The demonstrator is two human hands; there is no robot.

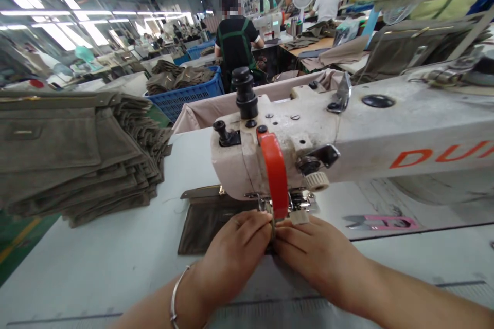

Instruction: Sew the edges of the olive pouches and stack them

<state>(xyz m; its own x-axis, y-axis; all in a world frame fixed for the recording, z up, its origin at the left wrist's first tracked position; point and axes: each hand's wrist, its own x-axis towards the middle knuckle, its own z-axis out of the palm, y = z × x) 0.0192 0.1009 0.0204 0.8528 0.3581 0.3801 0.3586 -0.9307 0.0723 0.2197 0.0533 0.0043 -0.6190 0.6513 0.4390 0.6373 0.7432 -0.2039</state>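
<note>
A dark olive fabric piece (203, 226) lies flat on the pale table under the head of a white sewing machine (293, 149). My left hand (235, 257) and my right hand (312, 254) meet just below the presser foot (274, 211), behind the machine's red guard (276, 175). Both have their fingers curled and pinched on the fabric's edge at the needle. A silver bangle (175, 295) circles my left wrist. What lies right under the fingertips is hidden.
A tall stack of olive fabric pieces (77, 154) sits at the table's left. Pink-handled thread snips (380, 222) lie right of the machine. A blue crate of fabric (189, 95) stands behind. A person in black (235, 41) and others work at far tables.
</note>
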